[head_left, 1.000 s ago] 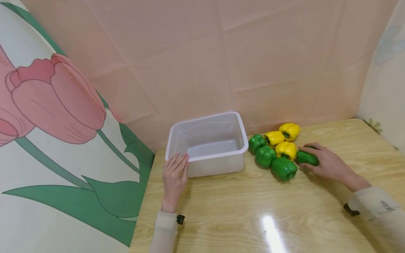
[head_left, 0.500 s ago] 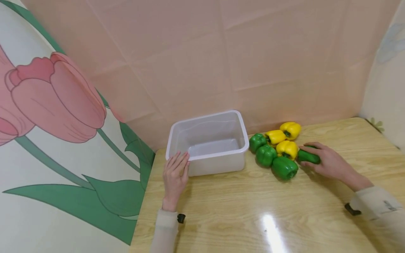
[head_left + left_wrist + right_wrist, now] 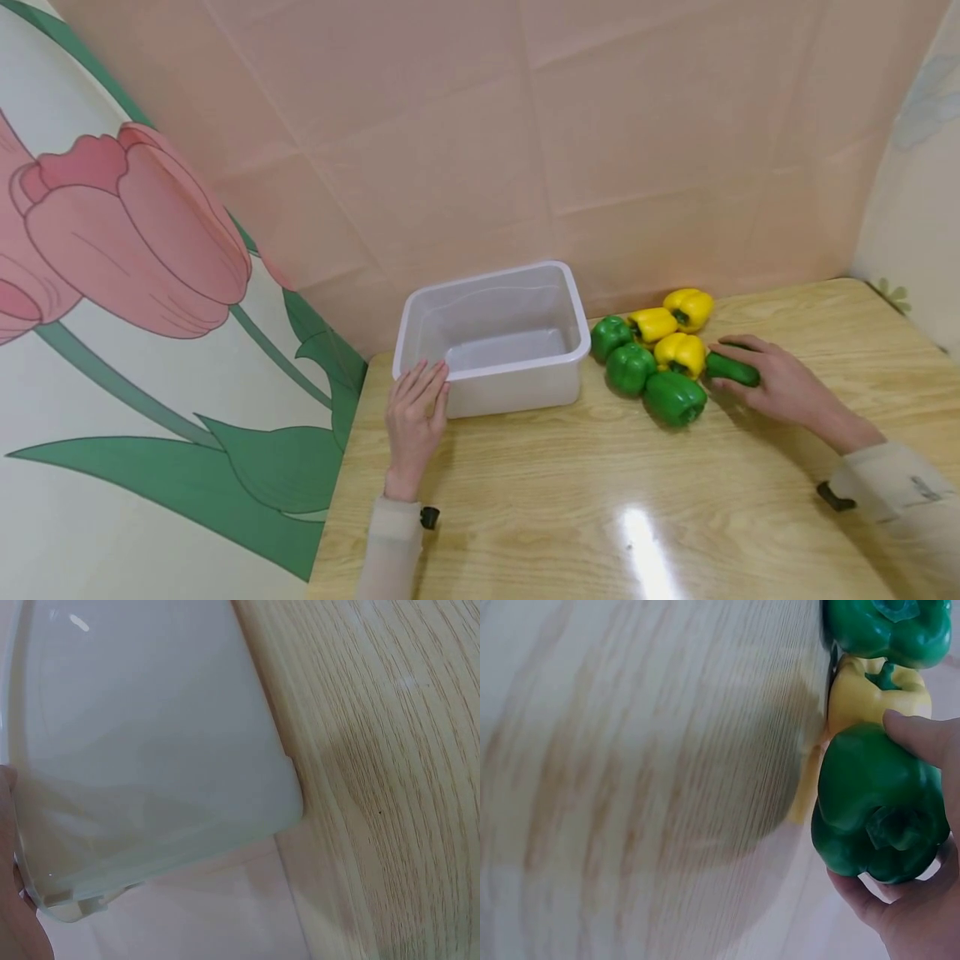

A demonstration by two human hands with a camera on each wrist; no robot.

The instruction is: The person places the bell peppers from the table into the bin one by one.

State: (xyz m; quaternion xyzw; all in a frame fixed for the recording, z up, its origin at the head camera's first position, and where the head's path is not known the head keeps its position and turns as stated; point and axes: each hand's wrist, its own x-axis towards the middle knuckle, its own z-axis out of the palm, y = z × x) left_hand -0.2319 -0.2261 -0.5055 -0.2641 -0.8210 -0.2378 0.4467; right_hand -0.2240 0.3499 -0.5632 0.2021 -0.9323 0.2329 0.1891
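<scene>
A pale grey plastic bin (image 3: 517,390) stands against the back of the table. My left hand (image 3: 414,412) rests on its front left corner, fingers over the rim; the left wrist view shows the bin's side wall (image 3: 150,735) close up. At the right, my right hand (image 3: 783,387) holds a green bell pepper (image 3: 881,802) between thumb and fingers. That pepper lies beside a yellow bell pepper (image 3: 679,356) at the right end of a cluster. Another green bell pepper (image 3: 675,399) sits in front, its stem end facing forward.
Two more green bell peppers, one at the back (image 3: 611,338) and one nearer (image 3: 630,369), sit by the bin's right side. Two yellow bell peppers (image 3: 688,310) lie behind them. A pink cloth (image 3: 465,150) hangs behind the wooden table (image 3: 525,500); a tulip-painted wall (image 3: 150,375) bounds the left.
The view has shifted very slightly since a second ago. Both hands keep their places, the left on the bin's corner and the right around the green bell pepper.
</scene>
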